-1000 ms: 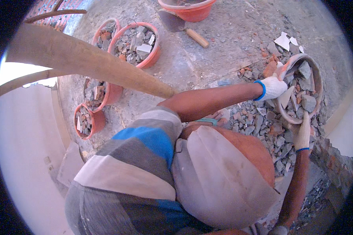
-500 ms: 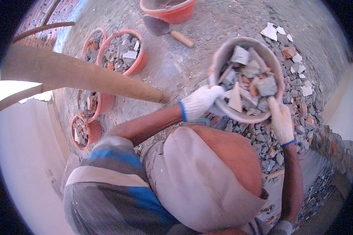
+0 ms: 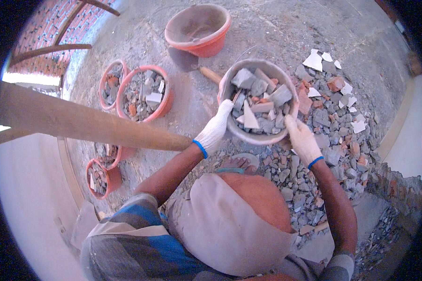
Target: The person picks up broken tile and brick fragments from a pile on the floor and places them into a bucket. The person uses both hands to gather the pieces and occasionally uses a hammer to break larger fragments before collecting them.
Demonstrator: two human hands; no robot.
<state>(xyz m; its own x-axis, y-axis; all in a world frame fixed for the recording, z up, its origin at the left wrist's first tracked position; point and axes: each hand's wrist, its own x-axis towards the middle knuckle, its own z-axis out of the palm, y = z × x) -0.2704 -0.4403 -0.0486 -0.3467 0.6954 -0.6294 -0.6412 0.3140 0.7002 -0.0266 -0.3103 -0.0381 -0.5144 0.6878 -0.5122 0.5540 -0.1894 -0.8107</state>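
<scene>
Between my two hands is an orange bucket with a dusty rim, full of broken concrete, brick bits and a pointed pale shard. My left hand, in a white knit glove with a blue cuff, grips the bucket's left side. On the near right rim, my right hand is closed in a matching glove, with its fingers partly inside the edge. Behind the bucket's left side, a wooden handle joins a dark hoe blade on the ground.
A heap of rubble with white tile shards spreads to the right. At the left stand several rubble-filled orange buckets. A dusty orange basin sits at the far side. A thick wooden pole slants in from the left. My sandalled foot is below the bucket.
The held bucket has moved left in the picture, away from the rubble heap, with both hands on it. It now partly covers the wooden handle. The whole view has shifted slightly.
</scene>
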